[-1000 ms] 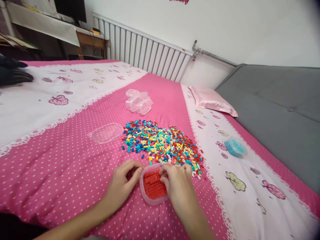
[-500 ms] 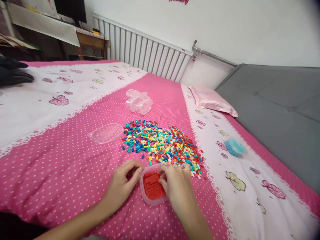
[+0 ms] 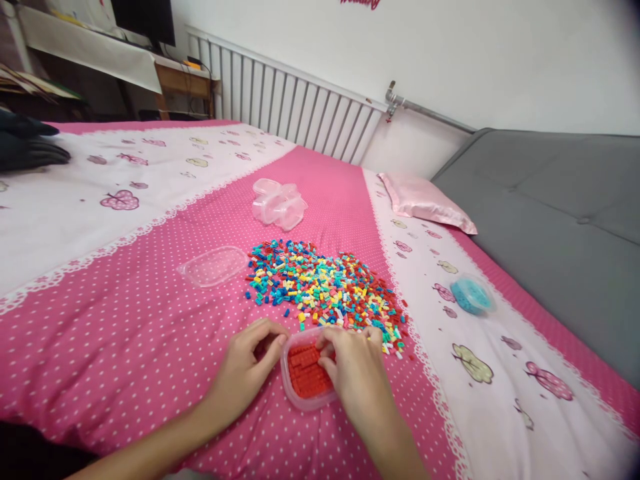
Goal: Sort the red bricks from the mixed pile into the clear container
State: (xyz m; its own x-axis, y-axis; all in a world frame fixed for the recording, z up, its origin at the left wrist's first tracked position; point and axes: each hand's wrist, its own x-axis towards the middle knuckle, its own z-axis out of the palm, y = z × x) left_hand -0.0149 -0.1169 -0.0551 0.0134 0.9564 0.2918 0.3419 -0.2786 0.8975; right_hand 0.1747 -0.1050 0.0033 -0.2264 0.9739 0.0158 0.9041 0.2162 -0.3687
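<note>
A clear plastic container point(image 3: 309, 403) stands on the bedspread in front of me, with red toy bricks point(image 3: 307, 373) packed in rows inside. My left hand point(image 3: 253, 357) is curled at its left side, thumb and fingertips against the rim. Over the container's right side, my right hand point(image 3: 350, 360) has its fingers pinched together, their tips down at the red bricks. Whatever sits between those fingertips is hidden. Just beyond the container spreads a pile of small multicoloured toy bricks point(image 3: 325, 283).
A clear lid point(image 3: 214, 267) lies left of the pile. Several clear containers point(image 3: 279, 205) sit behind it. To the right are a tub of blue pieces point(image 3: 471, 296), a pink pillow point(image 3: 427, 202) and a grey headboard point(image 3: 560, 200). A black glove point(image 3: 30, 147) lies at far left.
The view has shifted very slightly. Both hands, the container and the bricks stay in nearly the same places.
</note>
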